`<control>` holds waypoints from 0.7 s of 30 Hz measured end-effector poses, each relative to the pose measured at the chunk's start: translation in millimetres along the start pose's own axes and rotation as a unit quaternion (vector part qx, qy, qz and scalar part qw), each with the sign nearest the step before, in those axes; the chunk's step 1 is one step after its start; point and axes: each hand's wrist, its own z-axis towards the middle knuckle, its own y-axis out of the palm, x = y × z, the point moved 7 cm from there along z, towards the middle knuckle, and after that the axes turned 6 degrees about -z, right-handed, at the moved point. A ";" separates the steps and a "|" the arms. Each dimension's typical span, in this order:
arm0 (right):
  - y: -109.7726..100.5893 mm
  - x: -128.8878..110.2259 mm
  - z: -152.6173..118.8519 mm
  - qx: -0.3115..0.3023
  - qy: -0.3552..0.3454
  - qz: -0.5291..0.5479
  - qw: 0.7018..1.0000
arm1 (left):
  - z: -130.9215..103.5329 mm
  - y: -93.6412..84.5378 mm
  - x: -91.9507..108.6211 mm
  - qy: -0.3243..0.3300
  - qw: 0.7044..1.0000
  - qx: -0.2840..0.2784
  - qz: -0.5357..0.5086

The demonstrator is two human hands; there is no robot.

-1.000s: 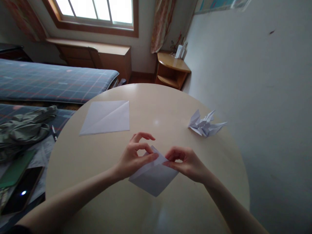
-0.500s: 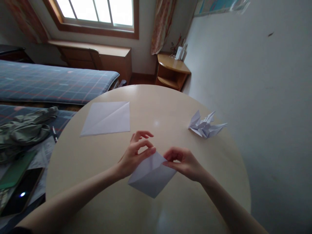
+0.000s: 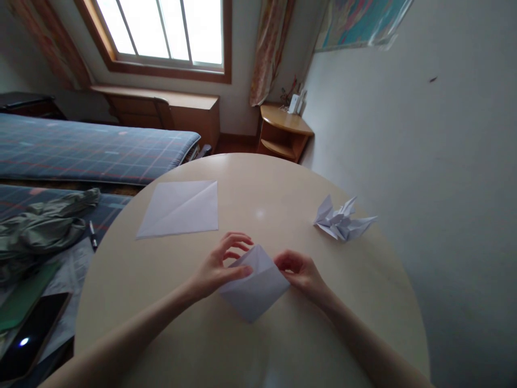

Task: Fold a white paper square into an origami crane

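Observation:
A folded white paper [image 3: 256, 293], diamond-shaped with creases, is between my hands near the middle of the table. My left hand [image 3: 218, 269] holds its left side, with the thumb lying over the front face and the curved fingers behind the upper left edge. At the right corner, my right hand [image 3: 301, 274] pinches the paper between thumb and curled fingers. Part of that corner is hidden by the fingers. A flat white sheet [image 3: 181, 207] with a diagonal crease lies beyond my left hand. Several pointed folded-paper pieces [image 3: 341, 220] sit clustered at the right.
The round cream table [image 3: 169, 328] has a wall [image 3: 456, 205] close on its right. At the left are plaid mattresses [image 3: 100, 156], a crumpled green-grey cloth [image 3: 44, 226], a pen [image 3: 92, 236], a green folder [image 3: 30, 293] and a phone [image 3: 34, 334].
My left thumb has moved down from the paper's top edge onto its face. The paper's top flap has opened upward and its front looks flatter. The camera view has tilted up slightly.

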 end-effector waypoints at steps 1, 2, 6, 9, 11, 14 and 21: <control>0.2 -0.4 -0.2 0.001 -0.001 0.001 1.000 | -0.5 -0.1 1.5 0.002 1.000 0.000 -0.001; 0.2 -0.6 -0.4 0.003 -0.002 0.004 1.000 | -0.8 0.0 2.9 0.003 1.000 0.000 -0.002; -0.4 3.0 -0.7 0.013 0.003 0.022 1.000 | -1.3 -0.9 7.6 0.008 1.000 0.009 -0.008; 0.8 9.4 -0.3 0.019 0.014 0.040 0.999 | -1.5 -2.2 10.4 0.013 1.000 0.016 -0.015; 2.0 13.7 0.2 0.022 0.021 0.057 0.998 | -1.5 -1.8 12.5 0.019 1.000 0.013 -0.015; 2.6 16.5 1.0 0.028 0.023 0.081 0.996 | -1.3 1.1 12.0 0.014 1.000 0.000 -0.020; -1.1 14.0 7.5 0.041 0.029 0.103 0.993 | 0.4 0.6 -0.9 -0.045 0.996 0.017 -0.078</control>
